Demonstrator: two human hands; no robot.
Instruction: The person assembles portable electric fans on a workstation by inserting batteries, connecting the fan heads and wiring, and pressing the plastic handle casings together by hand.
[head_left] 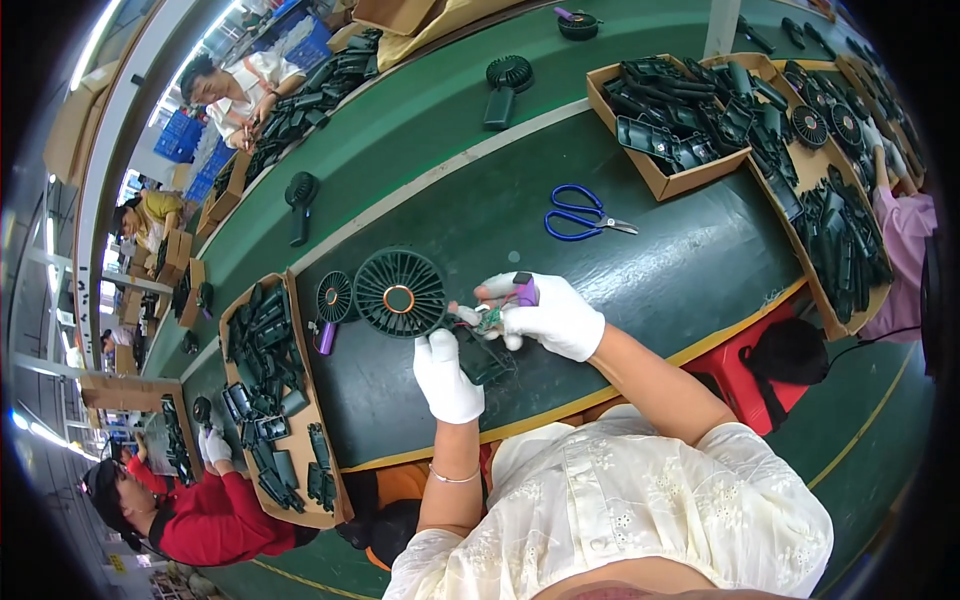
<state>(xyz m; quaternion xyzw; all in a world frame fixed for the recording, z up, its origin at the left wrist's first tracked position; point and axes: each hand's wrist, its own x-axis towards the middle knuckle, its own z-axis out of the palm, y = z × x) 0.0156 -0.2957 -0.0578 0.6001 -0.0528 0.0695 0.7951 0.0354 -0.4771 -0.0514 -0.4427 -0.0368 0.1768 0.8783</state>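
My left hand (447, 376), in a white glove, is closed on a dark green handheld fan (418, 275) near the base of its round head. The fan's handle shell (488, 364) lies open below my fingers. Also gloved, my right hand (560, 318) is closed around a purple cylindrical battery (527, 293). Between both hands sits a small green circuit board (488, 319) with thin wires. Whether my right fingertips also grip the board is hard to make out. Left of the held fan lies a second fan (333, 296) with its own purple battery (327, 339) showing.
Blue-handled scissors (608, 223) lie beyond my right hand. Cardboard boxes of dark green shells stand left (312, 395) and far right (690, 178). Several fans, one here (510, 72), rest on a green belt (400, 150). Co-workers sit at left (215, 515), across, and at right.
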